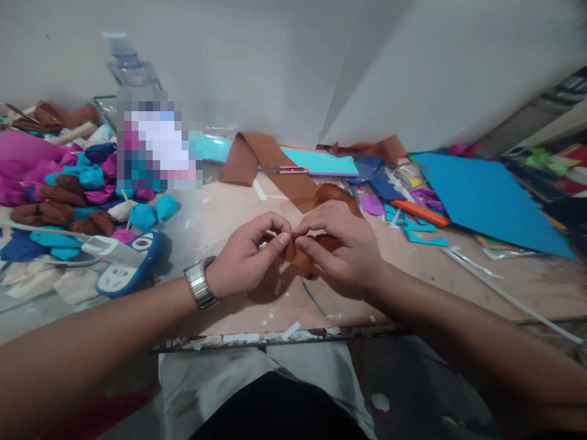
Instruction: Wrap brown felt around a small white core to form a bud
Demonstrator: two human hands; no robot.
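Both hands meet over the middle of the work surface, pinching a small piece of brown crepe paper (300, 255) between thumbs and fingertips. My left hand (250, 253), with a metal-banded watch (201, 283) on the wrist, grips its left edge. My right hand (351, 247) closes on the paper from the other side, and its palm hides part of the piece. Just beyond the hands lies a long folded strip of brown paper (275, 162), with a slim pink-handled tool (287, 170) across it. More crumpled brown paper (337, 194) sits right behind my right hand.
To the left are heaped crepe-paper balls (87, 177) and a blue-and-white power strip (132, 266) with a plugged cable. A plastic bottle (132, 70) stands behind. To the right lie an orange cutter (419, 212), a blue sheet (493, 201) and a thin white stick (513, 293). A wall closes the back.
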